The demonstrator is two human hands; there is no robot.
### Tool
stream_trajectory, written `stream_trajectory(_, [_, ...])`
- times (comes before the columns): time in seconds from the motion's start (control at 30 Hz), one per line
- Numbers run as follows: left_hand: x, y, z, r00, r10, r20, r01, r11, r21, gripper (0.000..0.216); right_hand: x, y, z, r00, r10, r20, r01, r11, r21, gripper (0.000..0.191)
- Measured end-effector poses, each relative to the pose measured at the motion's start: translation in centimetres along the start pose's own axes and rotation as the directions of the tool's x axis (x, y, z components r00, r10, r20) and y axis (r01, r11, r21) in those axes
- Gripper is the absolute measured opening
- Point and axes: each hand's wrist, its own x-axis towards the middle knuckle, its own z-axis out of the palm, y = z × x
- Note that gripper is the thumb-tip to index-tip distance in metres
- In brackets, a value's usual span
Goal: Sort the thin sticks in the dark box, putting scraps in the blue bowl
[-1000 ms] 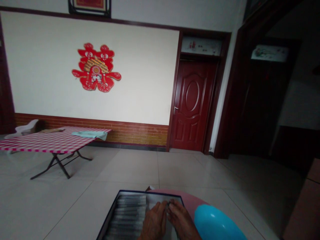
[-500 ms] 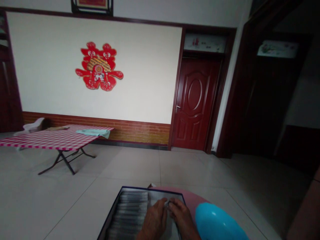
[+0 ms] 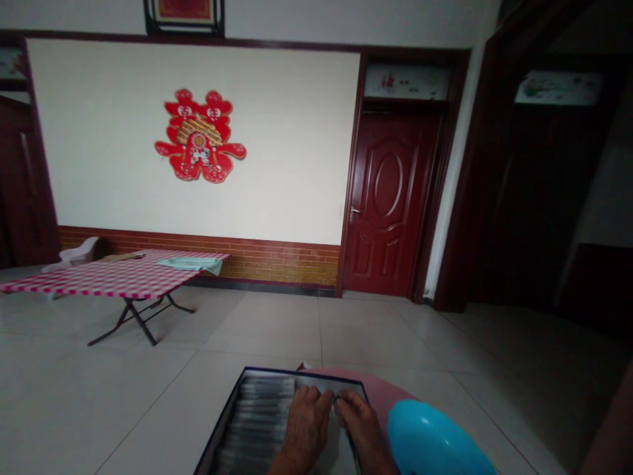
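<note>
My left hand (image 3: pixel 306 429) and my right hand (image 3: pixel 359 432) sit close together over the right part of a dark-rimmed open box (image 3: pixel 277 371) at the bottom of the view. Their fingertips meet on a small silvery piece (image 3: pixel 335 396), too small to name. Rows of grey, silvery strips (image 3: pixel 260 415) fill the box's left part, and a pale panel (image 3: pixel 349 396) shows beyond my fingers. A bright blue round bowl (image 3: pixel 435 442) lies just right of my right hand. Both wrists and the box's near edge are cut off by the frame.
The box rests on a pink round surface (image 3: pixel 383 389). A folding table with a red-checked cloth (image 3: pixel 113 280) stands far left, holding a folded teal cloth (image 3: pixel 190 264). A dark red door (image 3: pixel 390 204) stands at the back. Pale floor tiles lie between.
The whole view has turned slightly and levelled, shifting the room to the right. My hands stay over the box, and their fingertips remain together on the small piece.
</note>
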Motion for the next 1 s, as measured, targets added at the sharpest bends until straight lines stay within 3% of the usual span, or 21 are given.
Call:
stream_trajectory(0.27, [-0.4,0.0,0.1,1.0,0.014,0.007,-0.014,1.0,-0.015,0.021,0.3,1.2,0.1,0.992,-0.122,0.019,0.123,0.977,-0.173,0.027])
stream_trajectory(0.43, [-0.3,0.2,-0.4,0.997,0.009,0.074,-0.004,0.998,-0.057,0.019,0.4,2.3,0.2,0.97,-0.241,0.025,0.231,0.888,-0.398,0.027])
stream_trajectory(0.63, [-0.2,0.4,-1.2,0.99,0.015,0.141,-0.006,0.998,-0.062,0.014,0.6,4.4,-0.3,0.871,-0.474,0.127,0.443,0.649,-0.618,0.025])
stream_trajectory(0.77, [-0.1,0.8,-1.4,0.987,0.039,0.154,-0.034,0.999,-0.035,0.014,1.3,6.1,-0.9,0.766,-0.596,0.239,0.542,0.401,-0.738,0.034])
stream_trajectory(0.83, [-0.1,1.0,-1.4,0.986,0.049,0.157,-0.045,0.999,-0.028,0.014,1.9,6.8,-0.9,0.737,-0.623,0.264,0.55,0.324,-0.77,0.038])
stream_trajectory(0.9, [-0.1,1.1,-1.5,0.985,0.055,0.163,-0.052,0.998,-0.021,0.013,2.2,6.9,-0.8,0.771,-0.592,0.235,0.511,0.355,-0.783,0.038])
stream_trajectory(1.0, [-0.1,1.0,-1.7,0.985,0.061,0.163,-0.059,0.998,-0.021,0.012,2.3,6.2,-0.6,0.911,-0.398,0.113,0.352,0.603,-0.716,0.037])
